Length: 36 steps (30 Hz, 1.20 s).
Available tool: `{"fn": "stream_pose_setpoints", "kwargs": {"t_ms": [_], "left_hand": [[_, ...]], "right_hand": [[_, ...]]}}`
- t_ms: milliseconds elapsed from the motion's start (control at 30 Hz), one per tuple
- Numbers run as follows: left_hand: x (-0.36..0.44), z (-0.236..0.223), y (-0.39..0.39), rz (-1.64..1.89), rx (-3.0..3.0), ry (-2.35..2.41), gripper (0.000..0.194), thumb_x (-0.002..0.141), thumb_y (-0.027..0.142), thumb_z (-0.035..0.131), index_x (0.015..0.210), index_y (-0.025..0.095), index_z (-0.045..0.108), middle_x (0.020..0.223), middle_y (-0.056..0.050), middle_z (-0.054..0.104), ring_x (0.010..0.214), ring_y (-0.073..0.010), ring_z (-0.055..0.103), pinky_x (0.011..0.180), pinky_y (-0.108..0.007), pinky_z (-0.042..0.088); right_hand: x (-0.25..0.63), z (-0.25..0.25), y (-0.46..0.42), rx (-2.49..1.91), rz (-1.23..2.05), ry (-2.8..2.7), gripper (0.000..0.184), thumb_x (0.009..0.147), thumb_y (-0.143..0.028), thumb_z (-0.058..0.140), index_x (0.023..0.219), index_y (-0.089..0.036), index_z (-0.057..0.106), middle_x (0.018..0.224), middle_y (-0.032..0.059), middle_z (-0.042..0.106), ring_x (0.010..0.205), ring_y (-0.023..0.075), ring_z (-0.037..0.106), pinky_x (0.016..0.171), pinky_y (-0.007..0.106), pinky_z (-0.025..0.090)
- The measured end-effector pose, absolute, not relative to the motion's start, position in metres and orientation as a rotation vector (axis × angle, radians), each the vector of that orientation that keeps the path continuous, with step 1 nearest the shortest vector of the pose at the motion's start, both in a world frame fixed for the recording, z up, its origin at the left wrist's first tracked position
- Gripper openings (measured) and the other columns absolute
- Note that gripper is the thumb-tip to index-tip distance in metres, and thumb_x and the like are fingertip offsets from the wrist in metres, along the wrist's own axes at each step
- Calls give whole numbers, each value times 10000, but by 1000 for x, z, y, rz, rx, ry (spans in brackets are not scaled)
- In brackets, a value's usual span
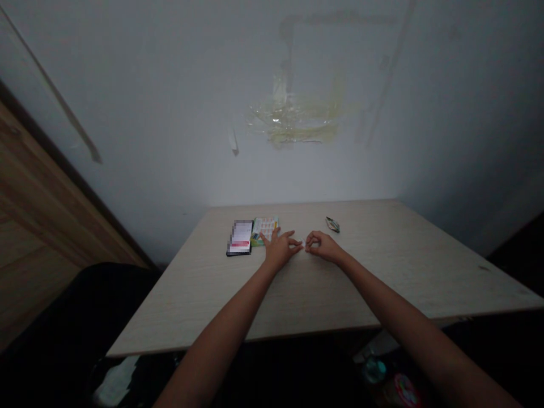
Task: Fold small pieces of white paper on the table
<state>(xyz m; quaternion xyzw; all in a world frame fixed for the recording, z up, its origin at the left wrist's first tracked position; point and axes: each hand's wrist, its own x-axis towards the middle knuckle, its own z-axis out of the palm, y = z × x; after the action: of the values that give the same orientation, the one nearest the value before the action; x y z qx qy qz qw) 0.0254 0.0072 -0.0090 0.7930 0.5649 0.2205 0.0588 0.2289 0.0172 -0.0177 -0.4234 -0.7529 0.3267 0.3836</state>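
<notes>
Over the middle of the table, my left hand (278, 249) and my right hand (322, 246) meet fingertip to fingertip. Between them is a small white piece (303, 243), too tiny to make out in kind. Thumb and forefinger of each hand pinch at it from opposite sides. The other left fingers are spread, reaching over the lower right part of a green and white printed card or booklet (267, 224). My right hand's remaining fingers are curled in.
A phone (240, 238) with a lit, partly blurred screen lies left of the printed card. Beyond my right hand is a small dark crumpled packet or wrapper (333, 224). The pale wooden table (191, 300) backs onto a wall (170, 141) with peeling tape (297, 127).
</notes>
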Motion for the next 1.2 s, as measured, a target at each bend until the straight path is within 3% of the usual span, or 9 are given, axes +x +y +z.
{"fn": "stream_pose_setpoints", "kwargs": {"t_ms": [233, 467, 800, 1200], "left_hand": [[25, -7, 7, 613, 2406, 1719, 205, 865, 547, 620, 1009, 475, 746, 1450, 92, 541, 1449, -389, 244, 1025, -824, -119], [26, 0, 4, 534, 2407, 1749, 227, 890, 557, 572, 1010, 473, 746, 1471, 101, 517, 1459, -372, 230, 1050, -808, -96], [31, -3, 4, 624, 2404, 1793, 250, 903, 557, 548, 940, 445, 768, 1419, 85, 572, 1442, -371, 260, 1040, -816, -106], [31, -9, 9, 703, 2360, 1780, 213, 864, 560, 610, 887, 424, 773, 1382, 89, 604, 1423, -370, 297, 1019, -829, -117]], "right_hand": [[231, -22, 19, -1022, 1048, -1767, 272, 637, -261, 741, 821, -210, 547, 735, -2, 690, 749, 185, 681, 784, 342, 524], [229, -25, 22, -1028, 926, -1727, 285, 663, -332, 756, 816, -208, 550, 785, 17, 682, 790, 191, 677, 816, 358, 519], [229, -19, 18, -1103, 737, -1898, 176, 666, -256, 705, 801, -198, 607, 829, 23, 655, 824, 182, 647, 853, 355, 508], [229, -21, 19, -1035, 996, -1800, 236, 623, -271, 749, 778, -205, 584, 772, 9, 675, 792, 190, 676, 792, 346, 532]]}}
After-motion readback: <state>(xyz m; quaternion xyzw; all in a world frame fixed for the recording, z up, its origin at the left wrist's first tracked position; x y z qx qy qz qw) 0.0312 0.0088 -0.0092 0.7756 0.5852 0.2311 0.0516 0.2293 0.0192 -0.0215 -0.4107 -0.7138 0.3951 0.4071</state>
